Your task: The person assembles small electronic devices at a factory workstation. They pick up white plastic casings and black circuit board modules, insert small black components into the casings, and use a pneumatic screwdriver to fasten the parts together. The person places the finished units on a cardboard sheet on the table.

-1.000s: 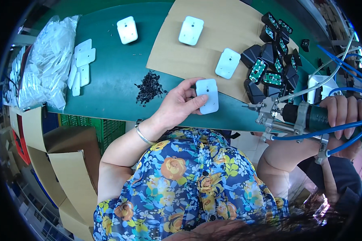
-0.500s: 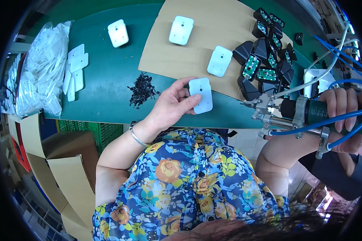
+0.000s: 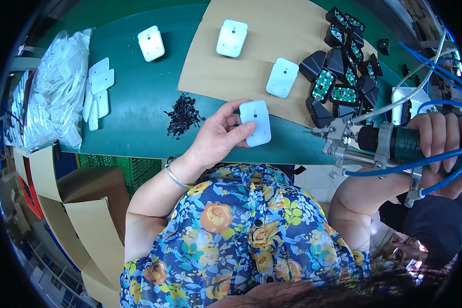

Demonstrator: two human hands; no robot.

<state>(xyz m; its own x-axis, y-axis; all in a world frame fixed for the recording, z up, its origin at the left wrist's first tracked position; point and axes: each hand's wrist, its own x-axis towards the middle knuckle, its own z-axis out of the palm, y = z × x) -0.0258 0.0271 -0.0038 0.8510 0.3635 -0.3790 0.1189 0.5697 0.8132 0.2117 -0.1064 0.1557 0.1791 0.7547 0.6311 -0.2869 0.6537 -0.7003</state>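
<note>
My left hand (image 3: 220,131) is closed on a white plastic housing (image 3: 260,128), thumb on its face and fingers behind. The housing has rounded corners, a dark round spot and small holes. Over at the right, my right hand (image 3: 439,136) wraps round the dark handle of a power screwdriver (image 3: 372,139), which carries metal clamps and blue air hoses. Its tip points left toward the housing, with a gap between them. To the left of my left hand lies a heap of small black screws (image 3: 184,115).
Similar white housings (image 3: 232,38) lie on the cardboard sheet (image 3: 200,72) and green table (image 3: 133,102). Black cases with green circuit boards (image 3: 323,84) pile up at the right. A bag of clear plastic pieces (image 3: 56,92) and flat white plates (image 3: 102,79) sit left. Cardboard boxes (image 3: 95,220) stand below.
The whole view has shifted slightly. Both hands keep their holds, and the housing and screwdriver stay almost where they were. A dark sleeve at the lower right has moved a little.
</note>
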